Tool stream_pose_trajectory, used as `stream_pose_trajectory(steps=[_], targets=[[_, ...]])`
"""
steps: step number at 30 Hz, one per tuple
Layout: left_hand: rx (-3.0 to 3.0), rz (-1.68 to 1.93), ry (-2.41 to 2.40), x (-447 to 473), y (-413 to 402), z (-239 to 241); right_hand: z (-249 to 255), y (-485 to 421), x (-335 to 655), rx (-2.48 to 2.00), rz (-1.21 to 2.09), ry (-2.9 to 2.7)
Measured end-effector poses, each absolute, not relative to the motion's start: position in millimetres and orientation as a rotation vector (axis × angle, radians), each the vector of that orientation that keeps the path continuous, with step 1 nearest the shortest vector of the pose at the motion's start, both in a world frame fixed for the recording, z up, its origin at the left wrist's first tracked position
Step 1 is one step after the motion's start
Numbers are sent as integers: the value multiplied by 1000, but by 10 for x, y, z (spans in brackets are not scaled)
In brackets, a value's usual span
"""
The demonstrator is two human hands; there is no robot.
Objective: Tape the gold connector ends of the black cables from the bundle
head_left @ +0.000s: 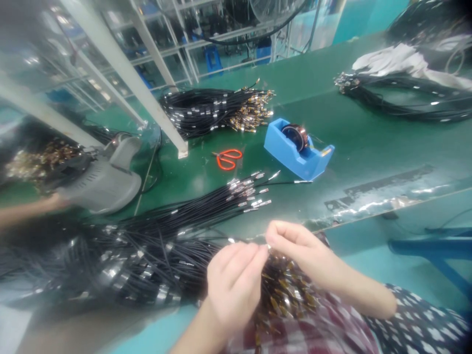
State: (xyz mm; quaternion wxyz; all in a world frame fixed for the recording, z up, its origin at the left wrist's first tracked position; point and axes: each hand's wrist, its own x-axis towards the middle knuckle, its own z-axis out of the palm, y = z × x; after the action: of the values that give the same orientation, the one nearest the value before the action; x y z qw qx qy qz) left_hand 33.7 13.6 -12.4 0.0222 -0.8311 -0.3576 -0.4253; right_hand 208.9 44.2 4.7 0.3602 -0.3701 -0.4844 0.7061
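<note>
**A close pinch on the wearer's side of the blue tape dispenser (287,156)**

The green table (342,142) bears the dispenser, probably stood there for easy reach. A heap of black cables (177,265) lies nearer and to the dispenser's left, perhaps to keep it close at hand. Further left of the dispenser, a grey device (103,187) is too blurred to identify. The left hand (234,278) and right hand (297,241) meet nearer than the dispenser, thumb and finger together on each, apparently clamped on one small pale piece (269,247), likely steadied from both sides. Orange-handled scissors (229,157) rest left of the dispenser. Fingers cover most of the piece; whether it joins a cable cannot be told.
</note>
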Motion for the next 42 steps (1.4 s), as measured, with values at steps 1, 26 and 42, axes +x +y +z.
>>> stream_pose_trajectory(steps=[1,26,42], targets=[[-2591,-1275,-1081,325,140,-142,20,434,2094,-965,1855,-1207],[-2617,-1175,-1612,376,514,117,226,1003,2243,-1031,1429,-1791],[-2724,-1518,-1758,304,527,126,36,1098,2093,-937,1630,-1641]])
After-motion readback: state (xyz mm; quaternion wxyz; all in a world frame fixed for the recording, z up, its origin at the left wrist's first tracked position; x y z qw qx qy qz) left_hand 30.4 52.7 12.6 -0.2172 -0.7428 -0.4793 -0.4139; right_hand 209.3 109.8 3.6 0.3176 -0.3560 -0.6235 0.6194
